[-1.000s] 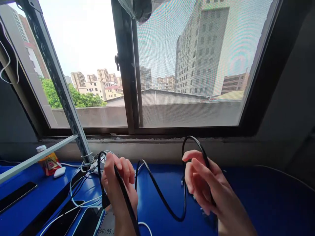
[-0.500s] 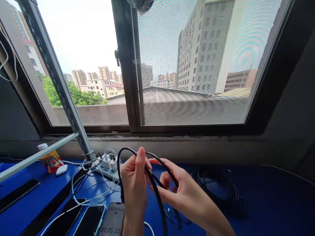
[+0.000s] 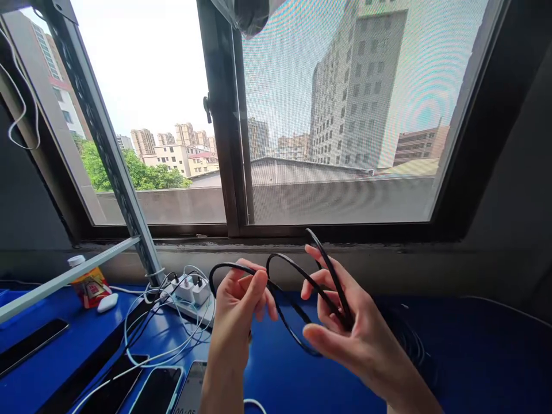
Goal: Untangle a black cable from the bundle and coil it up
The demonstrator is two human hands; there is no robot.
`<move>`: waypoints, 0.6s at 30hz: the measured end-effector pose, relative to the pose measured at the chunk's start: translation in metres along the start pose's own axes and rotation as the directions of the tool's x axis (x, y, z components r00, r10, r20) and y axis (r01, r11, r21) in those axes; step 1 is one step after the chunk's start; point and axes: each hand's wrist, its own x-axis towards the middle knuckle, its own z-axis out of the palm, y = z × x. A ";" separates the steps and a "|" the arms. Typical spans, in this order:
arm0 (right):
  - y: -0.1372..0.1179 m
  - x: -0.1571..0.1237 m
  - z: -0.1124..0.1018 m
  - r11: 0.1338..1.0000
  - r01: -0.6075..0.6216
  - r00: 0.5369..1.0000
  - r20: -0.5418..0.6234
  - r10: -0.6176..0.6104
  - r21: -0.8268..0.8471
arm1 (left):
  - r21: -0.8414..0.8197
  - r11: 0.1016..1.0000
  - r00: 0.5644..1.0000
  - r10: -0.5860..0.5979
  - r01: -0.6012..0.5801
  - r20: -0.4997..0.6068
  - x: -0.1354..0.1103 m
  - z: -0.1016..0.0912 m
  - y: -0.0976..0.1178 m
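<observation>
My left hand [image 3: 239, 310] is closed around a black cable [image 3: 297, 273], pinching a loop of it between thumb and fingers. My right hand [image 3: 345, 325] grips the same cable a little to the right, with a strand running through its fingers. The cable arcs in loops between the two hands, above the blue table [image 3: 280, 368]. More of the black cable lies in a coil [image 3: 409, 339] on the table behind my right hand.
A white power strip [image 3: 190, 296] with chargers and white wires sits left of my hands. Several phones [image 3: 157, 391] lie at the front left. A small bottle [image 3: 88, 282] and a white pebble-shaped object [image 3: 106, 302] stand near a metal rack post [image 3: 112, 167]. The window [image 3: 336, 115] is behind.
My hands have drawn slightly apart again and risen, and the cable forms new loops between them. My right hand now holds a strand higher up.
</observation>
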 end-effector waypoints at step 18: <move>0.005 0.009 -0.016 0.843 0.284 0.808 -0.360 -0.467 -0.458 | 0.527 0.769 0.772 0.565 -0.363 -0.292 -0.006 -0.004 -0.001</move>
